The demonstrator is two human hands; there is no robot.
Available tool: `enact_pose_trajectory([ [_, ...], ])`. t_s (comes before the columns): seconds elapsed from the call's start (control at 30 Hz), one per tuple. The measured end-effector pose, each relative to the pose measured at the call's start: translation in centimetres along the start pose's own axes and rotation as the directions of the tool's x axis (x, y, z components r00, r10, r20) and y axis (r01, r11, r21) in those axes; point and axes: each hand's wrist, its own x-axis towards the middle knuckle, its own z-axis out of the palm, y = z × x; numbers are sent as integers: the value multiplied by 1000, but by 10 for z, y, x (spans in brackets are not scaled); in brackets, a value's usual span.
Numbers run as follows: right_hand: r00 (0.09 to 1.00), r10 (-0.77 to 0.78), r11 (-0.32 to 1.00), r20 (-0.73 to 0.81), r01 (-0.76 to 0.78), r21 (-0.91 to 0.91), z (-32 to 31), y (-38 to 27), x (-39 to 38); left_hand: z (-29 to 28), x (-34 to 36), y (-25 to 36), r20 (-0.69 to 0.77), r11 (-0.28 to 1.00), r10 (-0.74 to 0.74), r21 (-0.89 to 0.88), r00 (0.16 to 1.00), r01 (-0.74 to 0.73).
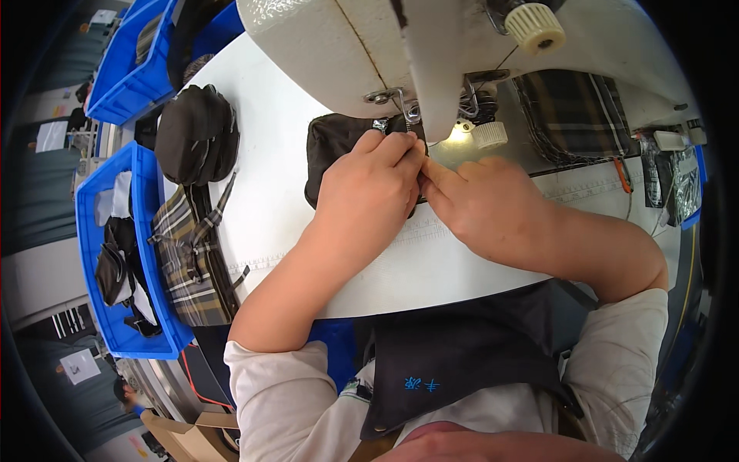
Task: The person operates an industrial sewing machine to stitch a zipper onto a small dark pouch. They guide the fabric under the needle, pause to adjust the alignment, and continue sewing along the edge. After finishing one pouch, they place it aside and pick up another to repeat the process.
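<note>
A dark brown fabric piece [325,146] with rounded corners, like a small pouch, lies on the white table below the sewing machine head [331,46]. A shiny metal bit [379,124], perhaps a zipper pull, shows at its far edge. My left hand [373,181] rests over the piece, fingers bent and pressed together on its right edge beside the needle area. Against those fingertips, my right hand [481,199] pinches the same edge with thumb and forefinger. Much of the fabric is hidden beneath my hands, and the needle tip cannot be made out.
Left of the work, a stack of dark brown pieces [192,135] and plaid fabric [192,269] lie on the table's edge. Blue bins [92,254] stand beyond. More plaid pieces [573,115] and orange-handled snips [623,175] lie at the right. A ruler strip [262,262] crosses the tabletop.
</note>
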Motion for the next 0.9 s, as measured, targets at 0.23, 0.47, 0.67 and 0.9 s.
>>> enact_pose_trajectory([
  [0.23, 1000, 18, 1000, -10, -18, 18, 0, 2, 3, 8, 2, 3, -67, 999, -51, 11, 996, 52],
  [0.47, 962, -93, 995, -257, 85, -42, 11, -4, 4, -2, -2, -14, -22, 935, -144, -331, 989, 128],
  [0.67, 984, -33, 997, -177, 45, 68, 8, -7, 0, -30, -1, -16, 205, 918, -226, -282, 952, 278],
  [0.9, 959, -54, 997, -279, 67, 37, 12, -3, 0, -31, -7, -6, 118, 979, -19, -199, 993, 42],
])
